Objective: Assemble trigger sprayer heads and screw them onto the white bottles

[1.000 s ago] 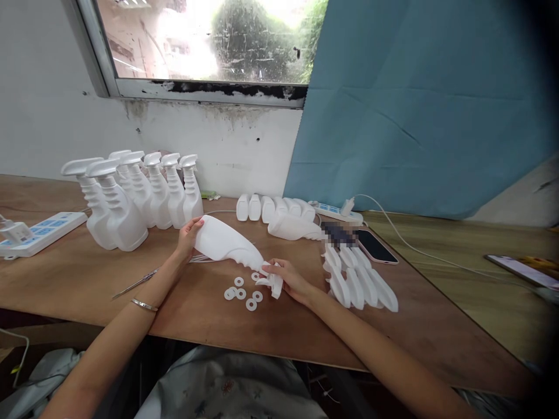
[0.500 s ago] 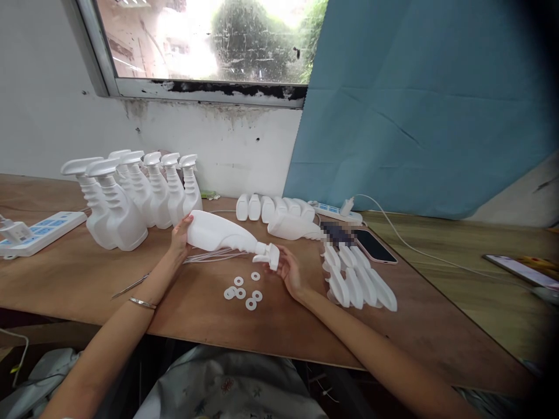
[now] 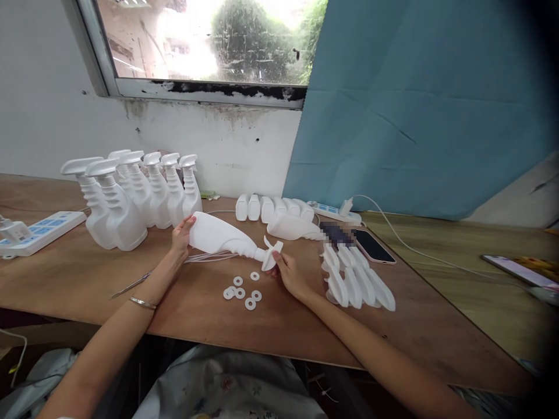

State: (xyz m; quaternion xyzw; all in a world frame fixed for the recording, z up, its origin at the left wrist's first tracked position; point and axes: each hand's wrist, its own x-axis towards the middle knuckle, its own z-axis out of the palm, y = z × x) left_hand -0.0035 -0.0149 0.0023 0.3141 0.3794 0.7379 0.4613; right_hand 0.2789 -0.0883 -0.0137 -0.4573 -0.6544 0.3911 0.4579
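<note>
A white plastic spray bottle (image 3: pixel 220 234) lies sideways in the air above the table, its base to the left. My left hand (image 3: pixel 182 237) is closed around the base end. At the neck, my right hand (image 3: pixel 288 272) pinches the white trigger sprayer head (image 3: pixel 271 256), its thumb on top; the other fingers are partly hidden. Below the bottle lie several flat white ring washers (image 3: pixel 240 293). Thin white tubes (image 3: pixel 213 256) rest on the table behind them, partly covered by the bottle.
Several bottles with sprayers (image 3: pixel 124 218) stand at back left. More bottles (image 3: pixel 290 226) lie at back centre. White sprayer heads (image 3: pixel 360 282) lie in rows at right, near a phone (image 3: pixel 375 247). Tweezers (image 3: pixel 131 285) and a power strip (image 3: pixel 48 233) are at left.
The sprayer head has turned about the bottle's neck, and its trigger now points upward. My right thumb has come over onto it. My left hand has barely moved.
</note>
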